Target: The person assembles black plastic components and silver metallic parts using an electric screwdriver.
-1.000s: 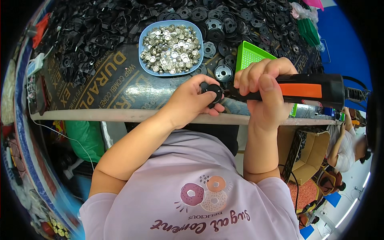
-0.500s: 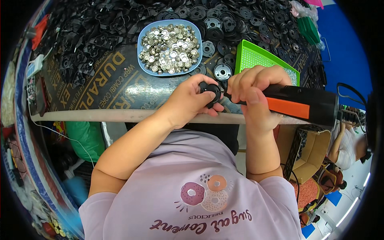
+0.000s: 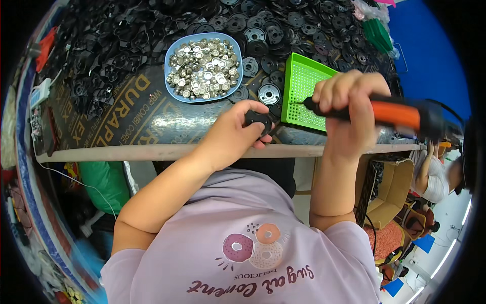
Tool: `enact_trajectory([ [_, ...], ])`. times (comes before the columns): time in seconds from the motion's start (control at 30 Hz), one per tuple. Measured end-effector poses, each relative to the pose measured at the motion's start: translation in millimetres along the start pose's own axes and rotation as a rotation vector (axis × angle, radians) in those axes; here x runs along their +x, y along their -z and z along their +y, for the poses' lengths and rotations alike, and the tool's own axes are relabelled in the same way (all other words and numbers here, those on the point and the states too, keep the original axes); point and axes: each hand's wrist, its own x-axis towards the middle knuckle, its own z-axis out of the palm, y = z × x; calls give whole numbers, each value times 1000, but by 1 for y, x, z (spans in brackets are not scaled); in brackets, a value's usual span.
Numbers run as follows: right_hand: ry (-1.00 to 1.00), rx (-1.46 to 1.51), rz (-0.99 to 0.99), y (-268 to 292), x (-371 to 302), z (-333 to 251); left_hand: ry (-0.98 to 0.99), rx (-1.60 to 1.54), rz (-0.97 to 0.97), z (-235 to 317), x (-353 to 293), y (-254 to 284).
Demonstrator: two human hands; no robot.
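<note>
Item 1, left hand (image 3: 230, 137): I see its fingers curled closed around a small black round part (image 3: 258, 119), pinned against the covered table edge (image 3: 152, 152). The part sits under the fingertips, partly hidden by them.

Item 2, right hand (image 3: 349, 109): fingers wrapped tight on an orange-and-black powered driver (image 3: 395, 114). Its dark tip points left, toward the left fingertips, and hangs just over the near corner of the green perforated tray (image 3: 304, 91), apart from the black part.

Item 3, beyond the left fingers: blue dish (image 3: 172, 55) of small silver caps (image 3: 202, 68); further out, a heap of black discs (image 3: 263, 35).

Handling note, my judgement: I would hold the part flat and steady, thumb clear of its centre, and bring the driver tip square to it before pressing. A tilted tip would likely skid onto the fingertips.
</note>
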Motion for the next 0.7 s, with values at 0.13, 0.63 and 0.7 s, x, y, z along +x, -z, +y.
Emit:
enact_trajectory([
  [0.13,-39,-88,202,20,7,27,-127,301,-83,4,-11,-6],
  [0.63,-51,-153,250,23,12,41,-296,198,37,0,-8,-4],
  [0.7,-48,-169,231,23,11,42,-243,233,32,0,-9,0],
])
